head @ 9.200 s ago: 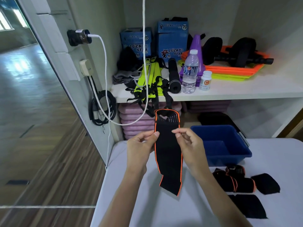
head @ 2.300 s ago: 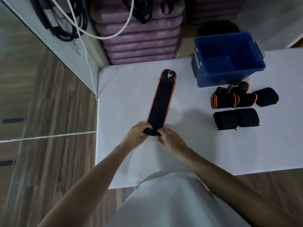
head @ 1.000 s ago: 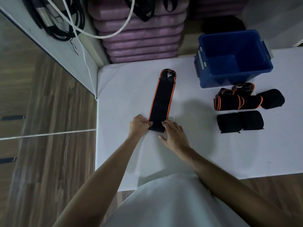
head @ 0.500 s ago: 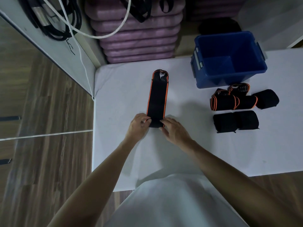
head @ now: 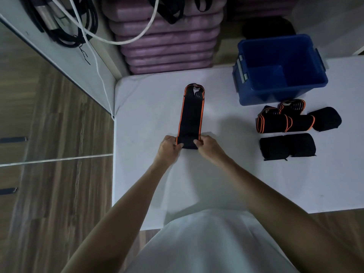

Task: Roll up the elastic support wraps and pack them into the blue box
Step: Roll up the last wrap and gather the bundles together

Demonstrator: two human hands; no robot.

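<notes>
A black elastic wrap with orange edges [head: 190,113] lies flat and lengthwise on the white table [head: 226,174]. Its near end is rolled into a small coil. My left hand [head: 169,147] pinches the coil's left side and my right hand [head: 206,147] pinches its right side. The blue box [head: 280,69] stands open at the table's far right, with nothing visible inside. In front of it lie several rolled wraps: orange-edged ones [head: 275,123] and plain black ones [head: 287,146].
Purple mats [head: 167,40] are stacked under the shelf behind the table. White and black cables [head: 82,26] hang at the far left beside a white wall panel. Wooden floor lies to the left, below the table's left edge.
The rolled coil at the near end has grown slightly and moved up the wrap, leaving a shorter flat length. Both hands stay on the coil's ends.
</notes>
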